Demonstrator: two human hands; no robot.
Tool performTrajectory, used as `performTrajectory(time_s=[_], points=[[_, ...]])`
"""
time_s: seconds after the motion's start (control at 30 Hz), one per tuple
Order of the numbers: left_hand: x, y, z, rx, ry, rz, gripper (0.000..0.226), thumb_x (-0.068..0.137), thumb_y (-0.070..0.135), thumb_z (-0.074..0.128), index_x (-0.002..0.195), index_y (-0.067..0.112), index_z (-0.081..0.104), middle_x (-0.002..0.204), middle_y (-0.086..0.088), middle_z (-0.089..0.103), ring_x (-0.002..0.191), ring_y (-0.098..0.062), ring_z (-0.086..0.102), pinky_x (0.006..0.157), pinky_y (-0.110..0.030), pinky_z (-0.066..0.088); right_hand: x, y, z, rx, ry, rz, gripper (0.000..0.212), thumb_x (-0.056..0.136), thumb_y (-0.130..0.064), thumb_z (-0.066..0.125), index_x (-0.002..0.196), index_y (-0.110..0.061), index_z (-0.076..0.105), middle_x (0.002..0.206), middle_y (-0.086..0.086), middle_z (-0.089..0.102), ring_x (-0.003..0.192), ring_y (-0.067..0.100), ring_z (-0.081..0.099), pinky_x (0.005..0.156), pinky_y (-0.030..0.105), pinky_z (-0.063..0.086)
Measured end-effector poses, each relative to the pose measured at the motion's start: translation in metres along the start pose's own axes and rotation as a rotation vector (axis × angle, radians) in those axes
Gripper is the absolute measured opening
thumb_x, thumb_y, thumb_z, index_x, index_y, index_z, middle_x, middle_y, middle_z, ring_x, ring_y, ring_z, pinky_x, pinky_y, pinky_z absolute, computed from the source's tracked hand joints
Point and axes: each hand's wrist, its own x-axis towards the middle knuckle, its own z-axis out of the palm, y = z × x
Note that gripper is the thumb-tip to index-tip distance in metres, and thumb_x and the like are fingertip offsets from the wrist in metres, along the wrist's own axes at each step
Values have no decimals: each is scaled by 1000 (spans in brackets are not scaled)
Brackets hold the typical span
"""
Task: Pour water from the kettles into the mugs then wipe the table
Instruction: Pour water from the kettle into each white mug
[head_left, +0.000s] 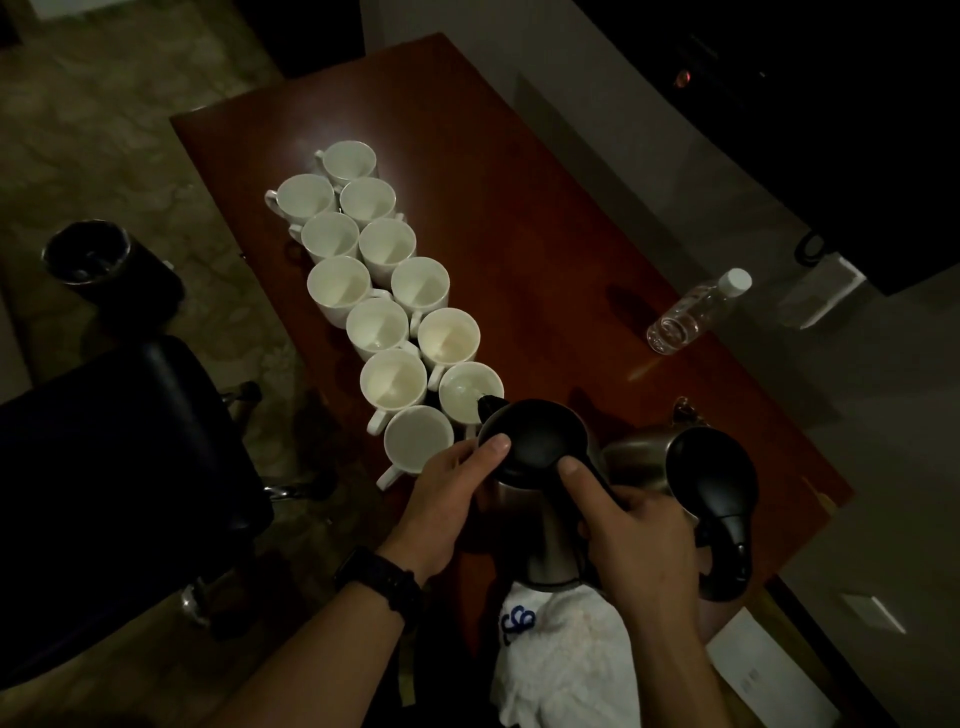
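Observation:
Several white mugs stand in two rows along the dark red table (545, 218). A steel kettle with a black lid (540, 447) is tilted, its spout over the near right mug (465, 392), where water shows. My right hand (639, 540) grips the kettle's black handle. My left hand (452, 493) steadies the lid, thumb on its rim. A second steel kettle (706, 467) stands upright just to the right. A white cloth (566, 654) lies at the near edge under my arms. The nearest mug (418, 439) sits beside my left hand.
A clear plastic bottle (696, 312) stands near the table's right edge. A black office chair (119, 467) is close on the left, with a dark bin (98, 260) on the floor behind it. A white box (763, 670) lies at lower right.

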Motion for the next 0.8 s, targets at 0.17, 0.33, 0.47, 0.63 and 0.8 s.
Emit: performTrajectory(time_s=[0.17, 0.33, 0.47, 0.63, 0.8], points=[[1, -1, 0, 9, -7, -10, 55, 75, 60, 77, 111, 19, 78, 115, -14, 76, 111, -29, 72, 95, -43, 54, -1, -1, -1, -4, -9, 9, 82, 58, -88, 54, 59, -6, 59, 52, 17, 56, 41, 15, 46, 51, 35, 37], [2, -2, 0, 0, -9, -9, 63, 71, 63, 80, 113, 15, 77, 115, -15, 76, 111, -31, 72, 102, -50, 54, -1, -1, -1, 22, -12, 12, 79, 59, -87, 57, 55, -8, 56, 51, 18, 54, 42, 18, 45, 53, 38, 39], [2, -1, 0, -5, -8, -7, 65, 76, 57, 76, 120, 9, 73, 117, -18, 75, 113, -33, 71, 107, -55, 50, -2, -2, -1, 15, -17, 18, 75, 59, -87, 57, 49, -13, 55, 50, 19, 53, 41, 18, 44, 52, 38, 39], [1, 1, 1, -4, -5, -3, 66, 76, 56, 75, 122, 8, 72, 117, -18, 75, 114, -33, 71, 109, -57, 49, -1, -2, 0, 18, -12, 18, 79, 58, -87, 57, 56, -8, 57, 51, 19, 54, 42, 18, 45, 52, 38, 39], [2, 1, 0, -4, -2, 3, 67, 76, 56, 74, 122, 8, 72, 117, -17, 75, 114, -33, 71, 106, -53, 51, -1, -4, 0, 10, -17, 17, 72, 59, -87, 57, 48, -15, 56, 50, 17, 54, 39, 15, 45, 52, 37, 39]])
